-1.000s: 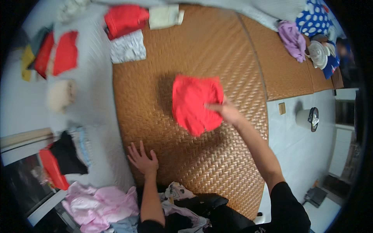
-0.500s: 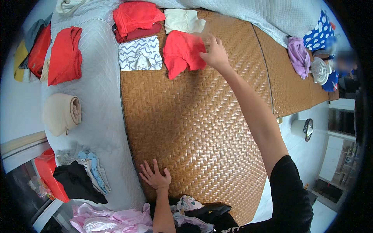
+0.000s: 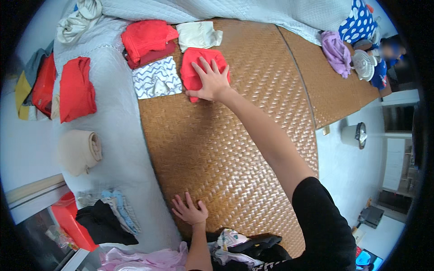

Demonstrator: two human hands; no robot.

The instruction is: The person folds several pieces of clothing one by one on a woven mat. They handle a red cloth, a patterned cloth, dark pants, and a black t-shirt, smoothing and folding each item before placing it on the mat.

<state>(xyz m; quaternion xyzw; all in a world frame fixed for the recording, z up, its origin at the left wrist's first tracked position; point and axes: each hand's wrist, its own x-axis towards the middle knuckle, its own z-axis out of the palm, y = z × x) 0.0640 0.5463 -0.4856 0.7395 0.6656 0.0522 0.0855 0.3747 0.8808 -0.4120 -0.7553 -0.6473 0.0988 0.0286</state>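
Lying palm-down with fingers spread, your right hand (image 3: 212, 83) covers part of the red cloth (image 3: 191, 80) just right of the wavy-patterned cloth (image 3: 157, 79); your left hand (image 3: 191, 213), also splayed, rests on the woven mat (image 3: 253, 180).

Hands (image 3: 211, 82) spread palm-down, right arm (image 3: 267, 141) outstretched

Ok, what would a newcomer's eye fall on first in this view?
First the bright red cloth on the glossy brown woven mat, beneath the person's spread right hand. Just left of the red lies a white cloth with blue wavy lines. At the upper right, blue fabric with white dots stands out.
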